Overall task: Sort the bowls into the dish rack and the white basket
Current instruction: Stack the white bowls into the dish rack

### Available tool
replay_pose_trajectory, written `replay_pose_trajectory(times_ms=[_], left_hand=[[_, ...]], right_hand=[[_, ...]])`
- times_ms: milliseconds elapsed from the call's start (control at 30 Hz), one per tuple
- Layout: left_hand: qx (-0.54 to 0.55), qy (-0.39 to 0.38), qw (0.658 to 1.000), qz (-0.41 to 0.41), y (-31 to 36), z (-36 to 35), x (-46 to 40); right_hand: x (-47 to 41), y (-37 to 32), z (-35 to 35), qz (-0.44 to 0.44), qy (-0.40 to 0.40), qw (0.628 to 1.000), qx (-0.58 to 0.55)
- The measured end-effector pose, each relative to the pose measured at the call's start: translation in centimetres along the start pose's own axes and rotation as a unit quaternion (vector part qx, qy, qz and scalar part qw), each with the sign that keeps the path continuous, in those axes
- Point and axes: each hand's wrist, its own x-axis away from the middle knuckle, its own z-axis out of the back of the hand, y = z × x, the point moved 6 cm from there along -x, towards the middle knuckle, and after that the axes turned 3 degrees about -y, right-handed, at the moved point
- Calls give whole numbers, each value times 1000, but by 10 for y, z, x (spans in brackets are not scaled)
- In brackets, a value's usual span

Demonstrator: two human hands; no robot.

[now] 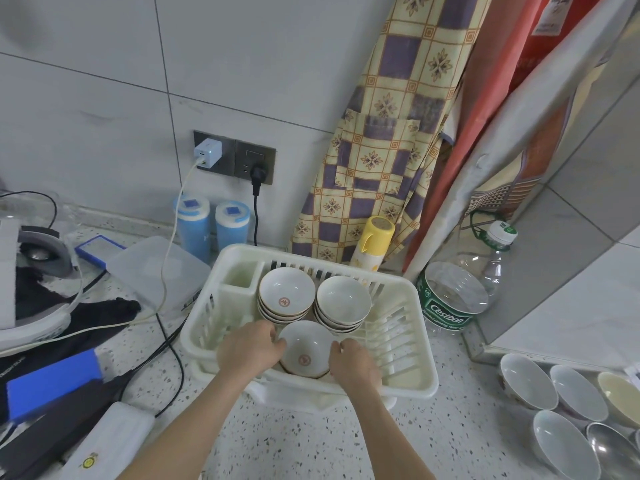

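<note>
Both hands, left (248, 348) and right (353, 363), curl their fingers round the rim of a bowl (304, 351) at the near end of the rack (408, 372). Placing looks under way; next, release. Two stacks (313, 299) sit farther back. More bowls (554, 403) wait at right.

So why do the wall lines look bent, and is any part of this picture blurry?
Head view: the wide lens bows the wall tile seams and stretches the edges; the top-left corner is smeared, and the blue box at left looks soft. Light is even, with soft shadows; the bowl between both hands is sharp.
</note>
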Motion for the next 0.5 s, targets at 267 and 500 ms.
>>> replay_pose_trajectory(times_ms=[267, 500], left_hand=[[78, 79, 994, -17, -2, 7, 9], [331, 155, 930, -40, 1, 18, 28]], right_hand=[[9, 3, 13, 24, 70, 989, -125], [25, -1, 26, 181, 27, 926, -331]])
